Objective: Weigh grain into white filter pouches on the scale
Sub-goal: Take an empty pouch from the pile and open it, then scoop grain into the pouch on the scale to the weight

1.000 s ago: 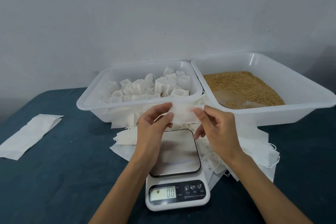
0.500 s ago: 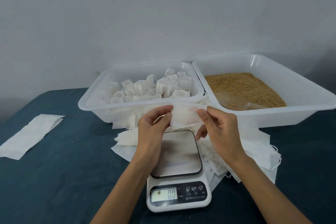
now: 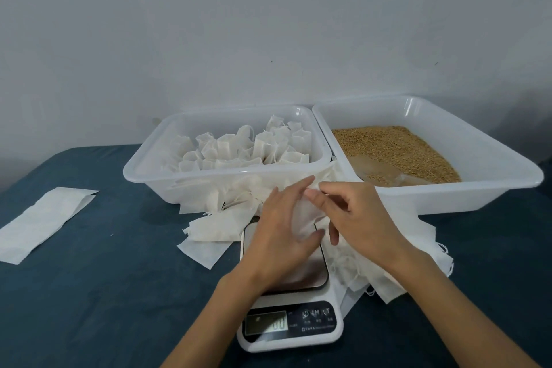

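Nearest the viewer, below both hands, the white scale sits on the dark blue surface, its steel platter partly covered by the left hand. The display digits are blurred. The left hand's fingers lie fairly straight against a white filter pouch, thumb under it, while the right hand has a closed grip on the same pouch, pinching its upper edge between thumb and forefinger. The pouch hangs just above the platter's far end.

Loose empty pouches crowd the surface left of the left grip and spill out right of the right grip, ringing the scale on both sides. Well to the left of the hands a flat white strip lies alone, with open blue surface between it and the pile.

Beyond the grips, two translucent white tubs touch side by side. The left tub holds upright pouches bunched toward its right half. The right tub holds tan grain with a pale scoop half buried at its near edge. A plain wall rises behind.
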The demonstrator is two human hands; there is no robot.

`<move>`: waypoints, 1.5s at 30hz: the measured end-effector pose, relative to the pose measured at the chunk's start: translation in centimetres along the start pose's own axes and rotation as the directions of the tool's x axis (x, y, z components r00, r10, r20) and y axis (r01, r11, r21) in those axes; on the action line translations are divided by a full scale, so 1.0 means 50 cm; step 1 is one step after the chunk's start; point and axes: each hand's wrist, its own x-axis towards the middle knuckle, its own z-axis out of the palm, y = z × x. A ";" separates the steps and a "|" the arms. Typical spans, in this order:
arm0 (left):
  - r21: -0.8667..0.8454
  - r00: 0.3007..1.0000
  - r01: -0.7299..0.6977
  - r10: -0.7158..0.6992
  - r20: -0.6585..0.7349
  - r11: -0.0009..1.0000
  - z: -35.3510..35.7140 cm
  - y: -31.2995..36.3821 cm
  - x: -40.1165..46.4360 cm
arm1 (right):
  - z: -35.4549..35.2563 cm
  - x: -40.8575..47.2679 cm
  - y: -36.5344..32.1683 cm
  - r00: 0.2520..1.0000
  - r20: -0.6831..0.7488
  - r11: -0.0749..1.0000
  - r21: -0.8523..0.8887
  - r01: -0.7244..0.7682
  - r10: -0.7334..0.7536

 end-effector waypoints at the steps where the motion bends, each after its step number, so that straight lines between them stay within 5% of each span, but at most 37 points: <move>1: -0.028 1.000 -0.002 0.002 -0.018 1.000 0.002 -0.001 0.000 | -0.004 0.000 -0.010 0.999 0.050 0.999 -0.050 0.014 -0.012; 8: -0.252 0.995 0.026 -0.050 -0.089 0.967 0.008 0.010 -0.005 | -0.030 0.010 -0.083 0.964 0.264 0.930 -0.352 0.106 -0.010; 12: -0.404 0.989 0.047 -0.098 -0.108 0.913 0.000 0.017 -0.009 | -0.036 0.026 -0.125 0.956 0.294 0.948 -0.304 0.090 0.003; 18: -0.554 0.979 0.102 -0.181 -0.089 0.826 -0.011 0.023 -0.019 | -0.075 0.036 -0.146 0.998 0.059 0.995 -0.092 0.038 -0.033; 23: -0.574 0.965 0.150 -0.245 -0.092 0.805 -0.001 0.015 -0.035 | -0.167 0.065 -0.050 0.986 -0.166 0.982 -0.185 -0.026 -0.005; 27: -0.582 0.961 0.148 -0.256 -0.107 0.799 0.003 0.012 -0.034 | -0.267 0.109 0.087 0.946 -0.135 0.742 -0.592 -0.315 0.294; 31: -0.613 0.968 0.149 -0.242 -0.071 0.776 0.005 0.009 -0.031 | -0.308 0.131 0.172 0.812 0.024 0.519 -0.780 -0.350 0.583; 38: -0.622 0.964 0.171 -0.262 -0.056 0.764 0.008 0.004 -0.031 | -0.302 0.158 0.208 0.755 0.074 0.383 -0.891 -0.243 0.652; 45: -0.621 0.964 0.162 -0.256 -0.064 0.767 0.011 0.000 -0.027 | -0.346 0.159 0.244 0.806 -0.047 0.324 -0.900 -0.290 0.591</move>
